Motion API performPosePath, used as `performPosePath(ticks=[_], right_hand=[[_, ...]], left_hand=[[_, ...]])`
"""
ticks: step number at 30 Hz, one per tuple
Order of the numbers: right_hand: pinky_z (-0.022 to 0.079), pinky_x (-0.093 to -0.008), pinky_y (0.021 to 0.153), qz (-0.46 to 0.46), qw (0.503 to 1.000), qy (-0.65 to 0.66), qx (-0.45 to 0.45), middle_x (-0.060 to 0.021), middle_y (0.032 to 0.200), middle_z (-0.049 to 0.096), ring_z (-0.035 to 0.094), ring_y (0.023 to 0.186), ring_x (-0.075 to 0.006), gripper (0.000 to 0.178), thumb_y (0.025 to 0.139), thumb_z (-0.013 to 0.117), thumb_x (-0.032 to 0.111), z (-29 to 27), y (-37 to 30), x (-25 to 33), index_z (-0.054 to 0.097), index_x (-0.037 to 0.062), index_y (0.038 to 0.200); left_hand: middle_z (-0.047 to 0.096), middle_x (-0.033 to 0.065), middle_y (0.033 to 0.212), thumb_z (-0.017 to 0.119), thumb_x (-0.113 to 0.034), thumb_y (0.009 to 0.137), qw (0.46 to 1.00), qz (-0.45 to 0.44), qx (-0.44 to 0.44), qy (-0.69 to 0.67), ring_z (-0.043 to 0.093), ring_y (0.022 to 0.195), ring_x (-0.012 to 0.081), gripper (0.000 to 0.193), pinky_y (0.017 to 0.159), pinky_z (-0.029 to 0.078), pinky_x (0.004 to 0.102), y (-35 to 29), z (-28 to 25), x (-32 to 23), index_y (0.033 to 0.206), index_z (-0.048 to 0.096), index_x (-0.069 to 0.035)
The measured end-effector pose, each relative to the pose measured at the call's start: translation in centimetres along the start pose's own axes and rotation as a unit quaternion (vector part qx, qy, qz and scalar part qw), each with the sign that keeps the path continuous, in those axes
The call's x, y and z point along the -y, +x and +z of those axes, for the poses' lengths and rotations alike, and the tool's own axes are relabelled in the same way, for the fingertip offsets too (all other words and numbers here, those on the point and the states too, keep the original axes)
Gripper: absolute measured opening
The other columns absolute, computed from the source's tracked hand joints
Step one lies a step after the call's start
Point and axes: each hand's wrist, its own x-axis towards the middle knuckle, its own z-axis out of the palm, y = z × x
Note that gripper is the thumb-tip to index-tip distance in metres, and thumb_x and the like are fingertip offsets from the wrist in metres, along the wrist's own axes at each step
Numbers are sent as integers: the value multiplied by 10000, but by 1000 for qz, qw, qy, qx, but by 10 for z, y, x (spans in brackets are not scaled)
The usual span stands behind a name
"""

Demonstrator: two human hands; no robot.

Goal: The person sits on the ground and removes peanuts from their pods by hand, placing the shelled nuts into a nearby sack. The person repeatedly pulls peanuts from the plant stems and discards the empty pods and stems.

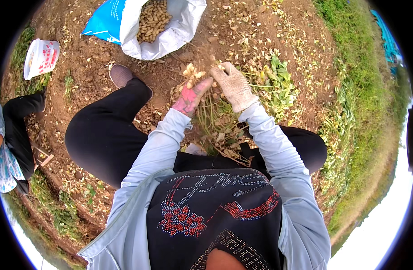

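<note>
My left hand [191,97], in a pink patterned glove, is closed around a cluster of peanuts [192,74] that shows past its fingers. Close beside it, my right hand [234,86], in a pale knitted glove, grips a peanut plant near its roots, fingers bent inward. One pale pod peeks out at its fingertips. Stems [215,119] run down below both hands toward my lap, and green leaves [278,87] spread to the right. What lies inside each palm is hidden.
Ahead stands an open white-lined sack [181,33] with a blue outside, holding many peanuts [153,20]. A white bucket [42,57] with red marking is at the far left, near another person's dark-trousered leg [24,110]. Dry leaves litter the soil; grass [350,58] borders the right.
</note>
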Motion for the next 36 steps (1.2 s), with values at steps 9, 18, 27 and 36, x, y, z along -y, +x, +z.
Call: performPosePath(ticks=[9, 18, 27, 36], right_hand=[[438, -290, 567, -24, 999, -47, 3, -63, 738, 562, 529, 614, -123, 295, 933, 522, 311, 5, -3, 17, 561, 38, 1035], [437, -333, 646, -34, 997, 41, -56, -114, 763, 572, 550, 690, -207, 362, 934, 502, 370, 25, 8, -6, 578, 16, 946], [459, -372, 735, -109, 991, 30, -72, -143, 917, 585, 581, 833, -283, 293, 875, 485, 105, 35, 15, -33, 525, 29, 1156], [445, -317, 570, 181, 951, 241, 63, -29, 820, 554, 538, 702, -163, 241, 890, 506, 276, 18, 27, -34, 538, 117, 1068]], left_hand=[[570, 106, 1223, 636, -176, 885, 999, 41, -31, 7, 557, 1123, 183, 447, 983, 447, 308, -2, 6, -7, 1263, 490, 15], [550, 128, 1258, 631, -199, 893, 994, 56, -71, 56, 548, 1144, 183, 450, 999, 435, 318, 4, -2, 15, 1256, 489, 25], [557, 127, 1249, 618, -184, 902, 985, 71, -157, -11, 541, 1152, 179, 426, 1016, 405, 294, 0, 19, 24, 1256, 490, 13], [542, 128, 1266, 596, -195, 912, 993, 30, -57, -100, 544, 1152, 203, 460, 1009, 435, 331, 10, -7, 41, 1295, 451, 14]])
